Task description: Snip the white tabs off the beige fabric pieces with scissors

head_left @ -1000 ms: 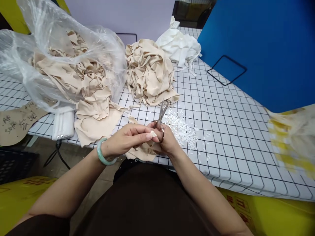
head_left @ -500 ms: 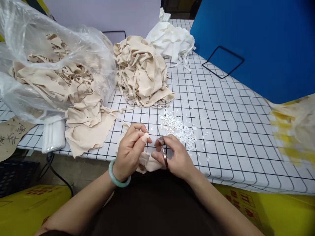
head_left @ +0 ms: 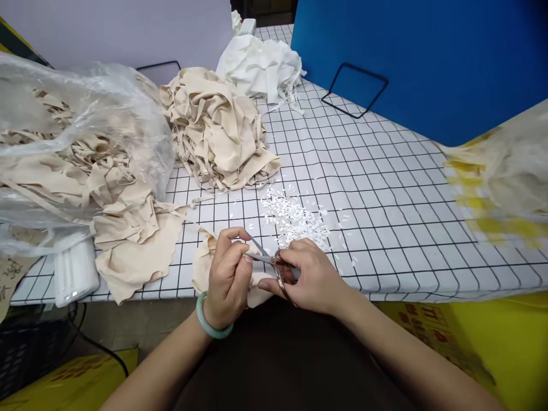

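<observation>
Head view: we hold a small beige fabric piece [head_left: 204, 264] at the near table edge, pinched in the left hand [head_left: 229, 278], whose fingertips close on its upper edge. The right hand [head_left: 312, 277] grips a pair of scissors [head_left: 269, 261], fingers through the loops, blades pointing left toward the left fingertips. Just beyond the hands, white clippings [head_left: 295, 217] lie scattered on the gridded table [head_left: 385, 200]. Farther back sit a beige strip pile [head_left: 218, 128] and a white fabric pile [head_left: 261, 65]; a clear bag of beige offcuts [head_left: 72, 154] stands at the left.

Hazard, in our judgement: the blade tips lie very near the left fingertips, so closing them there could nick a finger. The fabric overhangs the table edge and could slip if the pinch loosens.
</observation>
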A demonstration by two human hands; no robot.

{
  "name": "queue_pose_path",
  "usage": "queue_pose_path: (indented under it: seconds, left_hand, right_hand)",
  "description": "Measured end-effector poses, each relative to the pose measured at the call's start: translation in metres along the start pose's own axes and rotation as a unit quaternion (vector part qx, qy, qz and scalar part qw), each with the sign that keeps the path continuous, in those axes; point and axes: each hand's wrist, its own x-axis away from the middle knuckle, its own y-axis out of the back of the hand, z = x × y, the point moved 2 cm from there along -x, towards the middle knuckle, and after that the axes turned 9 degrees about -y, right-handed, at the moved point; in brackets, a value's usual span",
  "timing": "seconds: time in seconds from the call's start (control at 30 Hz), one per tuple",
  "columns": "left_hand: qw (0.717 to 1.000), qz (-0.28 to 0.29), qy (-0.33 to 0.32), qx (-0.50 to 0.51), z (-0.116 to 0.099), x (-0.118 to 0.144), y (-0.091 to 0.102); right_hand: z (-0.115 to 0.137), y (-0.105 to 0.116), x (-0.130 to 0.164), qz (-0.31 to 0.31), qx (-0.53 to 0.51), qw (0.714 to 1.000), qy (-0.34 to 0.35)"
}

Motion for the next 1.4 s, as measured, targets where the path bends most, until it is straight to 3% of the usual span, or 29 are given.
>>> queue_pose_path:
  seconds: [0.7, 1.4]
  left_hand:
    - [0.999, 0.019, -0.018, 0.030, -0.003, 0.000, -0.004]
    - [0.998, 0.058, -0.032, 0.010, -0.003, -0.008, -0.020]
  right_hand:
    - [0.000, -0.004, -0.002, 0.016, -0.035, 0.999, 0.015]
    - [-0.024, -0.003, 0.007, -0.049, -0.029, 0.998, -0.029]
